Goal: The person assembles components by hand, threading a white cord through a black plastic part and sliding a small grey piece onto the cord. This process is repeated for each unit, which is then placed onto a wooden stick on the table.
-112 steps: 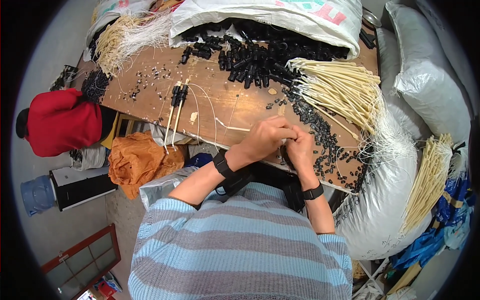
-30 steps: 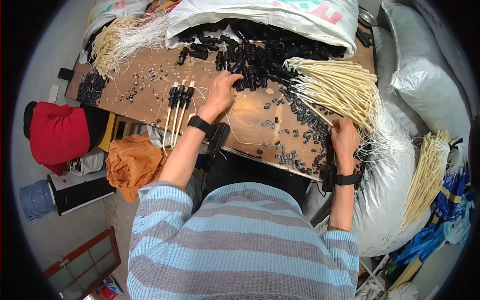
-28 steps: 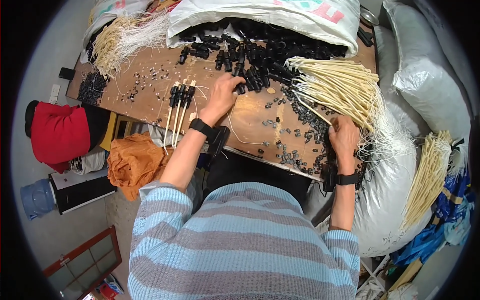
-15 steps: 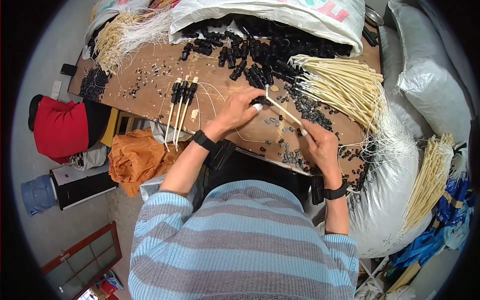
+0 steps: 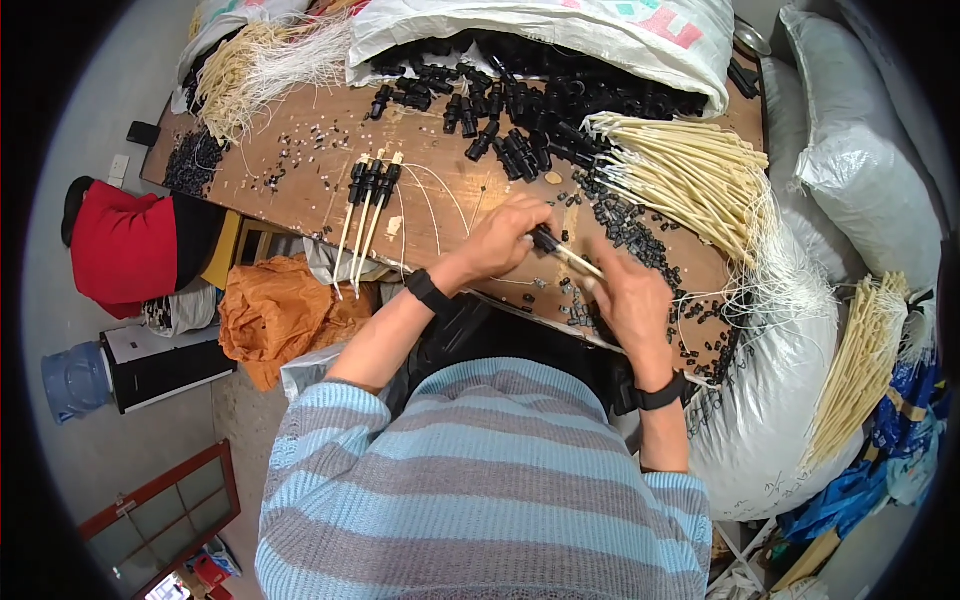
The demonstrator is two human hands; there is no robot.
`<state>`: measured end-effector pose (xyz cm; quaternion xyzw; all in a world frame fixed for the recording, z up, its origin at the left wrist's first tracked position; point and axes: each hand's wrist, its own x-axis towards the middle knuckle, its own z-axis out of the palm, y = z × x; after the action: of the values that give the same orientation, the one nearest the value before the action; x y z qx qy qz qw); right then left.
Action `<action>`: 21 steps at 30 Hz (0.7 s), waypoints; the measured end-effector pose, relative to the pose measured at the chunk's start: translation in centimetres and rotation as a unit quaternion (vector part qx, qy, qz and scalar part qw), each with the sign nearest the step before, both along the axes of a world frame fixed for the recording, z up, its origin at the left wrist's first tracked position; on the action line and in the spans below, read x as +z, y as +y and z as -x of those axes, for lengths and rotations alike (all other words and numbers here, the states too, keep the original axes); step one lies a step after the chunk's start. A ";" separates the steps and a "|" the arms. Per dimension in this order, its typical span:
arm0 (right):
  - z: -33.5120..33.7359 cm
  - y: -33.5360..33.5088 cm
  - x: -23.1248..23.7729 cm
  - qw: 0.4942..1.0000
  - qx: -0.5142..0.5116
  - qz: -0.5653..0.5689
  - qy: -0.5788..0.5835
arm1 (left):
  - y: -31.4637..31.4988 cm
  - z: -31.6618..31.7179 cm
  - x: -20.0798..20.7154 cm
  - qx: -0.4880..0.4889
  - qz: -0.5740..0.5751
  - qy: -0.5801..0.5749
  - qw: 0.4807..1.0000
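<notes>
My left hand (image 5: 503, 240) is closed round a black plastic fitting (image 5: 545, 239) above the table's near edge. A cream stick (image 5: 580, 263) runs from the fitting toward my right hand (image 5: 637, 305), which grips its other end between thumb and fingers. Whether the stick passes fully through the fitting is hidden by my left fingers. To the left lie three black fittings with cream sticks (image 5: 372, 185) through them, side by side. Small black and grey plastic pieces (image 5: 628, 232) are scattered beyond and beside my right hand.
More black fittings (image 5: 515, 150) spill from a white woven sack (image 5: 560, 32) at the back. A bundle of cream sticks with white strings (image 5: 690, 180) lies at right, beside bulging sacks (image 5: 770, 400). Another stringed bundle (image 5: 235, 85) is far left. An orange sack (image 5: 268, 315) sits below the table.
The black fitting and stick have come nearer to me, and my hands are closer together. More of the fitting now shows at my left fingers, and less of the stick is exposed.
</notes>
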<state>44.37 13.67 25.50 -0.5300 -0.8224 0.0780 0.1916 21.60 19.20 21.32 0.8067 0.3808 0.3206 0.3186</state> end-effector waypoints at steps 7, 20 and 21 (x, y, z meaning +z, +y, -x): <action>0.4 0.0 -0.3 0.992 -0.070 0.012 0.104 | -2.7 -3.4 4.7 -0.018 -0.169 0.131 0.977; 2.9 -0.4 -1.4 0.972 -0.009 0.134 0.193 | -1.9 -2.3 1.3 0.118 0.260 -0.106 0.952; 2.6 -0.3 -1.7 0.972 -0.009 0.134 0.192 | -1.7 -1.9 1.4 0.122 0.237 -0.052 0.962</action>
<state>41.73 13.37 23.80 -0.5332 -0.7478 0.2856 0.2737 23.54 17.51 22.77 0.6374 0.5244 0.2994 0.4786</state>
